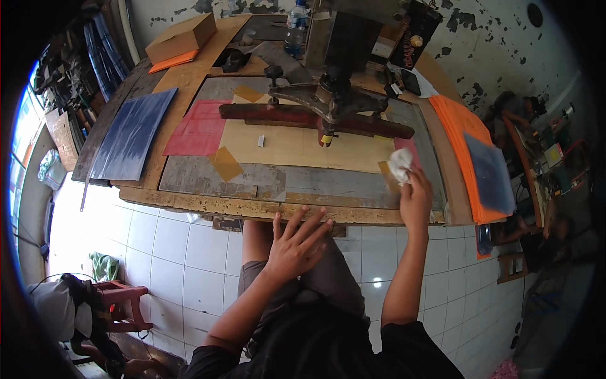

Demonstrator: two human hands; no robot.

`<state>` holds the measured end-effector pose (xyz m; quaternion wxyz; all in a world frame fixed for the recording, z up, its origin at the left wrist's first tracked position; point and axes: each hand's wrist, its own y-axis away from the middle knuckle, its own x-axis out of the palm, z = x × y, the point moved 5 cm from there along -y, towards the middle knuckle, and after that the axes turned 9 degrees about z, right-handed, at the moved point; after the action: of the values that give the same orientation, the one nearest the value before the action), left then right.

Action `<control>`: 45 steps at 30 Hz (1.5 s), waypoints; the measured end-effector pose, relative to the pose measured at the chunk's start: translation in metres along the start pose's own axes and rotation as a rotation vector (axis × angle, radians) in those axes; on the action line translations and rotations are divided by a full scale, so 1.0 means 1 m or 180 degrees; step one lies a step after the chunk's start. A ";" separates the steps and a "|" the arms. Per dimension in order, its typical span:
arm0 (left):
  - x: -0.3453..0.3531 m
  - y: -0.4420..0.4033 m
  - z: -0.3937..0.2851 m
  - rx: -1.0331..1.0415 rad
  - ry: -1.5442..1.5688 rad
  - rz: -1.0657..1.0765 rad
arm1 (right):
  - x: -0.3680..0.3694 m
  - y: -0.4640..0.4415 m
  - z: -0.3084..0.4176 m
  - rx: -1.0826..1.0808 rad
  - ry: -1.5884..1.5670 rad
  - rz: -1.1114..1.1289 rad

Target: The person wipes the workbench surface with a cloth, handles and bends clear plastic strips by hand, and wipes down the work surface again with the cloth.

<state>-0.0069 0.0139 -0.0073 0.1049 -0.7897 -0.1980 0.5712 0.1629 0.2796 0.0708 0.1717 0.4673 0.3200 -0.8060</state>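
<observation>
My right hand [415, 191] is closed on a crumpled white cloth [400, 165], held at the right end of the work plate, over a strip of brown tape. With fingers spread, my left hand [297, 243] is at the table's front edge, holding nothing. On the grey metal plate [233, 183] lies a cream-yellow sheet [278, 146], with a red sheet [199, 129] at its left. A small white piece [261, 141] rests on the cream sheet. Above it stands a press with a dark red bar [284, 115]; its underside is hidden.
Clear blue plastic sheets [132, 136] lie at the left. Orange sheets [464, 151] with another blue sheet [489, 174] are stacked at the right. A cardboard box [181, 38] and a water bottle [295, 28] stand at the back. Another person [524, 110] sits at far right.
</observation>
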 end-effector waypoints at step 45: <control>0.000 0.004 0.003 -0.0052 -0.0067 0.0110 | 0.003 0.090 0.052 -0.0846 -0.0265 0.0181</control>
<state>-0.0090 0.0107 -0.0099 0.0865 -0.7877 -0.1901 0.5795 0.1803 0.1783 0.0549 0.2680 0.4155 0.4032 -0.7700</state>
